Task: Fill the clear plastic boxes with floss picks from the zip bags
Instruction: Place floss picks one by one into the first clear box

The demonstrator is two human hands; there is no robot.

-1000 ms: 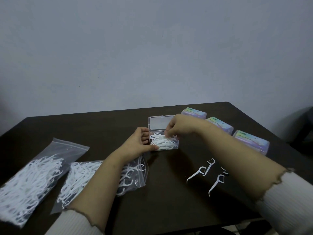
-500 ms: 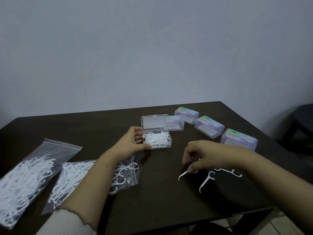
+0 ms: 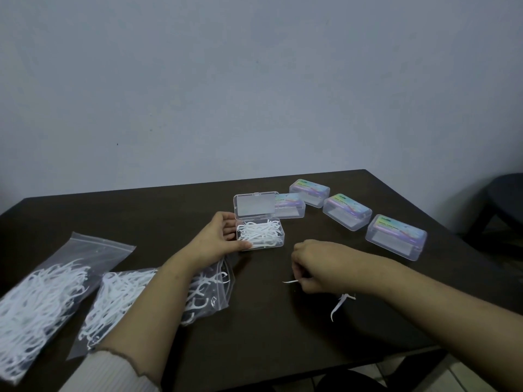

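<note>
Head view: left hand (image 3: 210,244) holds open clear plastic box w/ white floss picks (image 3: 259,232) at its left side, thumb at front edge; right hand (image 3: 317,265) w/ grip pinching one white floss pick (image 3: 290,281) above dark worktop (image 3: 268,335); another loose pick (image 3: 339,304) beside wrist; two clear zip bags of picks (image 3: 42,292) at left.

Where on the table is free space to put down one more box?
Bare patches: the table's far left, behind the zip bags, and the near middle between the left forearm and the loose floss pick. Crowded: around the open box and the closed boxes at right.
</note>
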